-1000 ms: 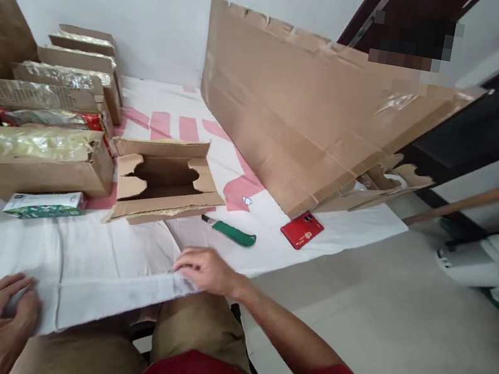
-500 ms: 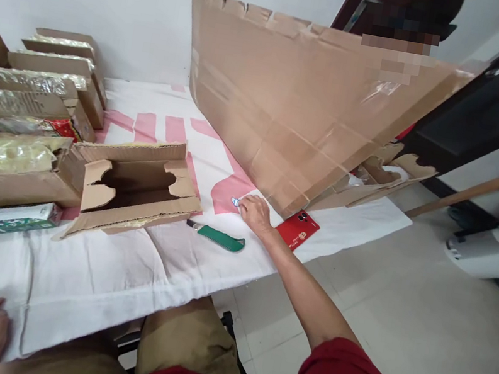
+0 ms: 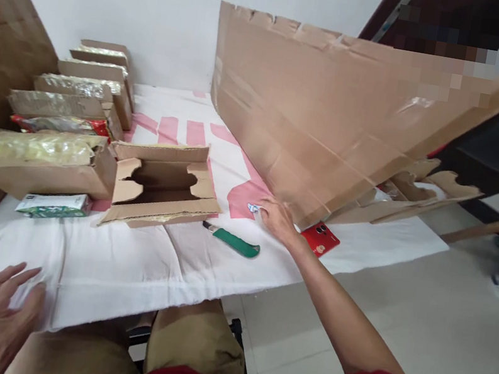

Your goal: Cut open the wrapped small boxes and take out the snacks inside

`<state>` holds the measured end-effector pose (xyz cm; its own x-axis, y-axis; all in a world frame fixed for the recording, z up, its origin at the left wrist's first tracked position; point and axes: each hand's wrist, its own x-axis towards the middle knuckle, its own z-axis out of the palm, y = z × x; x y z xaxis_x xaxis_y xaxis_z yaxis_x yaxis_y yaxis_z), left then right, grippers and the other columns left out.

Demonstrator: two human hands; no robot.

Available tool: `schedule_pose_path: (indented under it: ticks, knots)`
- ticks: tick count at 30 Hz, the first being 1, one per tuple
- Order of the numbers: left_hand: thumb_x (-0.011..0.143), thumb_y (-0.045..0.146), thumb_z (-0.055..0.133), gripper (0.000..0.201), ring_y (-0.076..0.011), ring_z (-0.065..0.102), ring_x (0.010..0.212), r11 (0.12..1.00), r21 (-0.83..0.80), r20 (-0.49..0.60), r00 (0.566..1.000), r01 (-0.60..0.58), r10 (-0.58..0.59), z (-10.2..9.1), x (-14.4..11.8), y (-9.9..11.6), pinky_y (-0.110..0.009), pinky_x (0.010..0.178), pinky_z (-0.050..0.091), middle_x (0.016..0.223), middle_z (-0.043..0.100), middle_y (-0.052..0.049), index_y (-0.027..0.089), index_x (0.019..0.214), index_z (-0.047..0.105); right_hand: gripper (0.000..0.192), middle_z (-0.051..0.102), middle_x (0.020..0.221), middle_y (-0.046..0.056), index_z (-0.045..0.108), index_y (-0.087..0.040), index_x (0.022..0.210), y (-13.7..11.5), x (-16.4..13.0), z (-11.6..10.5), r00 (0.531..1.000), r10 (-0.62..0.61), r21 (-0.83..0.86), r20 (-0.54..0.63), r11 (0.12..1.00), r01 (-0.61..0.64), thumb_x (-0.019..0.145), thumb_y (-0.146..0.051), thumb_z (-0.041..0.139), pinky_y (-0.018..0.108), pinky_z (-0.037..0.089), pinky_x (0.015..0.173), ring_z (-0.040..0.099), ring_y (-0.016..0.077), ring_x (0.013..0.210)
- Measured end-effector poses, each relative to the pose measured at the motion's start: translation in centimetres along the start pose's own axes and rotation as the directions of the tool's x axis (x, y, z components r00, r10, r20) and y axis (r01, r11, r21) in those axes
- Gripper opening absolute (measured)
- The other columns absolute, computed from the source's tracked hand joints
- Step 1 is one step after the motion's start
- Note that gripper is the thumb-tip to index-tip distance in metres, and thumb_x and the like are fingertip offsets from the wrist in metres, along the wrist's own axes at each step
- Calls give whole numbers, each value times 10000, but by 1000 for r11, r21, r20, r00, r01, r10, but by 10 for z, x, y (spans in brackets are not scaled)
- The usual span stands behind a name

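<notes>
My right arm stretches forward across the near edge of the bench point(image 3: 122, 258), elbow slightly bent, with the palm turned down. My left forearm is out of sight; my left hand point(image 3: 3, 315) is low at the near left edge, on the white cloth that covers the bench.

My two hands are well apart. The left one is loosely spread, thumb away from the fingers. On my right hand point(image 3: 278, 219) the fingers are curled, and their tips meet a small white-and-blue piece point(image 3: 253, 208); I can't tell whether they are pinched on it or only touching.

That piece is at the far-left side of my right fingertips, over a pink patch of the cloth. The green knife point(image 3: 236, 243) lies nearer me and a little to its left, with the open carton point(image 3: 168, 214) beyond the blade's tip. A red phone point(image 3: 324, 241) sits just right of my right wrist, beside the big cardboard sheet point(image 3: 301, 106).
</notes>
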<state>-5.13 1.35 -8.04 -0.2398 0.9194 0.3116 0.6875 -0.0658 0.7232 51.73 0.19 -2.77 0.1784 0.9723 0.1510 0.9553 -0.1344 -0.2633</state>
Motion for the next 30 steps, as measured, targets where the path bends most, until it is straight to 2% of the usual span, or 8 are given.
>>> schedule_pose_path:
  ticks: [2,4,7,10,14,18,22,30]
  knots:
    - [753,567,696,312,-432,647,1243,996,47,5,997,-82,81,4,0,24,-554,658,632,1286,722,-10,393,1004,759,371,779,1221,107,818,-195,1109,-5,1,-2,997,4,100,-79,995,4,948,-105,497,385,502,1005,694,260,1152]
    - [807,571,659,383,-389,681,1190,990,5,38,989,-140,140,15,3,46,-415,549,589,1316,714,-63,327,1087,752,368,790,1171,95,808,-199,1117,-13,3,-1,992,-3,203,-126,979,29,953,-134,484,379,547,972,718,247,1101]
    - [812,549,674,499,-357,673,1209,978,-130,106,978,-164,178,41,17,75,-456,796,633,1319,698,-118,251,1210,714,353,793,1151,75,777,-215,1186,-31,10,1,989,-35,328,-142,941,81,940,-178,525,355,603,867,747,224,997]
    - [747,544,771,740,-365,609,1320,948,-313,215,967,-64,136,71,37,96,-545,1045,558,1440,619,-154,225,1393,601,476,755,1269,92,699,-232,1348,-52,17,6,992,-92,467,-83,876,120,873,-248,684,343,624,823,743,236,1050]
    - [654,583,875,980,-381,567,1375,836,-533,352,933,133,75,102,57,124,-535,1089,523,1491,583,-180,213,1483,507,829,653,1451,129,554,-248,1516,-84,25,16,982,-180,706,57,703,88,754,-377,855,413,620,918,661,307,1259]
    - [601,719,870,1050,-372,625,1292,726,-664,338,938,179,78,117,47,155,-487,1058,541,1418,633,-197,169,1436,547,743,719,1325,123,608,-216,1447,-106,14,20,990,-138,806,33,589,56,814,-548,811,448,625,929,703,317,1152]
    - [725,770,773,993,-339,643,1275,643,-741,334,937,195,101,117,22,167,-441,1040,545,1412,639,-192,179,1481,519,644,771,1165,134,683,-184,1315,-110,-13,16,997,4,731,-82,680,58,857,-631,755,429,635,830,738,302,945]
    - [728,693,820,938,-346,662,1266,654,-742,160,986,145,-37,53,-23,118,-455,1079,539,1371,675,-179,169,1455,544,639,679,1404,135,569,-267,1467,-165,-74,40,963,-67,703,-261,671,237,905,-517,741,467,622,955,675,339,1248]
